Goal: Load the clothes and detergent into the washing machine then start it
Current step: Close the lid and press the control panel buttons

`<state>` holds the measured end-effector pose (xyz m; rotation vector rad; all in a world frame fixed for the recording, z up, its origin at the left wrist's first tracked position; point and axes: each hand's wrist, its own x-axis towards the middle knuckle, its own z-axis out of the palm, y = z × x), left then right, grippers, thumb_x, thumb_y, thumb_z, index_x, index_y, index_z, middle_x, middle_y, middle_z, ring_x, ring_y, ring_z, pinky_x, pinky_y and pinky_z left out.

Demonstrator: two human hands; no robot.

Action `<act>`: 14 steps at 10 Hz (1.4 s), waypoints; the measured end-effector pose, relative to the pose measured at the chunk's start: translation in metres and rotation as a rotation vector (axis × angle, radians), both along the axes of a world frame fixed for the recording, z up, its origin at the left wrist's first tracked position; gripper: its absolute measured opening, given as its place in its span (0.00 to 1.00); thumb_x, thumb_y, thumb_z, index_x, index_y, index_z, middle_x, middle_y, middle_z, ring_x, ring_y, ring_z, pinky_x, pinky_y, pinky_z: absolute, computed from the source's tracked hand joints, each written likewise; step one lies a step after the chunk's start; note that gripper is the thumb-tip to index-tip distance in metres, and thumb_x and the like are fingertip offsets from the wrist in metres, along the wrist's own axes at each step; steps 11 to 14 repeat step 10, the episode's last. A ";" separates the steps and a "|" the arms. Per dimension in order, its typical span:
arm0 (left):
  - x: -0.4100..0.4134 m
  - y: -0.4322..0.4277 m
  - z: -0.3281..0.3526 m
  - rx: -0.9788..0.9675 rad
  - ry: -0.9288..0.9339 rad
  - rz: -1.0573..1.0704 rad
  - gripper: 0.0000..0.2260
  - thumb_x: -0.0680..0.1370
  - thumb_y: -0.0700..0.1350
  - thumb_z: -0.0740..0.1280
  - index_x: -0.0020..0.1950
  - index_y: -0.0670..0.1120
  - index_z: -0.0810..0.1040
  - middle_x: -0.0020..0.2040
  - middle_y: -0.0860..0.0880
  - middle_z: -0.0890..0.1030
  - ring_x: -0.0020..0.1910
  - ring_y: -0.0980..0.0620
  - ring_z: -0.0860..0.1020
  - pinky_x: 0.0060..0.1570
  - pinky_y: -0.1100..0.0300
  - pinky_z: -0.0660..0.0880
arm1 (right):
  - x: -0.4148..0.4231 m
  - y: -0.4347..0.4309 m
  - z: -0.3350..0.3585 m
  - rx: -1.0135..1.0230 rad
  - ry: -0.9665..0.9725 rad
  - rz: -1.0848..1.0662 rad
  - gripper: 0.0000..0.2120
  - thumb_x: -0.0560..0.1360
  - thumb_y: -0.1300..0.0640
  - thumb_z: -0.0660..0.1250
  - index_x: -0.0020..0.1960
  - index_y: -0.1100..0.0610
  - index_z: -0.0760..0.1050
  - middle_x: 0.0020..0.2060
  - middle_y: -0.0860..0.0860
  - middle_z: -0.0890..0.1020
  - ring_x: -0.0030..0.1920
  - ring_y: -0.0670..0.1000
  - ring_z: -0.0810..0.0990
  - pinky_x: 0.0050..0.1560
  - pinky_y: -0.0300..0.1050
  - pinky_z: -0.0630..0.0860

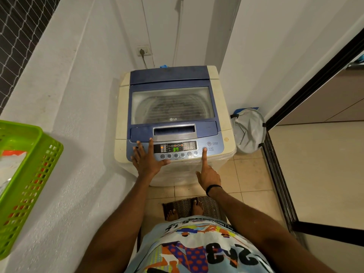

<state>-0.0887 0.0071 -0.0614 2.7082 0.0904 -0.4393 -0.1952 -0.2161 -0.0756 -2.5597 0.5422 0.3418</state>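
A top-loading washing machine (pixel 224 123) with a blue lid stands against the wall, its lid down. Dark clothes (pixel 173 107) show dimly through the lid's window. The control panel's display (pixel 175 149) is lit with green digits 37. My left hand (pixel 146 160) lies flat, fingers spread, on the left part of the panel. My right hand (pixel 208 174) points with its index finger, whose tip touches the start/pause button (pixel 204 149); the other fingers are curled.
A green plastic basket (pixel 29 182) holding a white and orange packet sits on the white ledge at left. A grey laundry bag (pixel 249 131) stands on the floor right of the machine. A sliding door frame (pixel 279 174) runs along the right. A mat (pixel 208 205) lies underfoot.
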 end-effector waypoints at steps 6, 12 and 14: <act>0.001 -0.001 0.003 -0.001 0.015 -0.014 0.57 0.61 0.73 0.71 0.81 0.58 0.43 0.81 0.41 0.37 0.79 0.36 0.39 0.74 0.33 0.46 | -0.003 -0.003 0.021 -0.051 -0.001 -0.025 0.47 0.78 0.50 0.65 0.76 0.42 0.28 0.38 0.53 0.79 0.31 0.50 0.73 0.34 0.44 0.73; 0.000 0.003 0.012 -0.047 -0.034 0.019 0.51 0.68 0.69 0.71 0.81 0.52 0.49 0.81 0.40 0.48 0.80 0.38 0.48 0.75 0.38 0.52 | 0.007 0.006 0.033 -0.116 -0.175 0.039 0.31 0.81 0.50 0.56 0.80 0.51 0.46 0.45 0.54 0.84 0.38 0.55 0.81 0.35 0.43 0.70; 0.000 0.003 0.012 -0.047 -0.034 0.019 0.51 0.68 0.69 0.71 0.81 0.52 0.49 0.81 0.40 0.48 0.80 0.38 0.48 0.75 0.38 0.52 | 0.007 0.006 0.033 -0.116 -0.175 0.039 0.31 0.81 0.50 0.56 0.80 0.51 0.46 0.45 0.54 0.84 0.38 0.55 0.81 0.35 0.43 0.70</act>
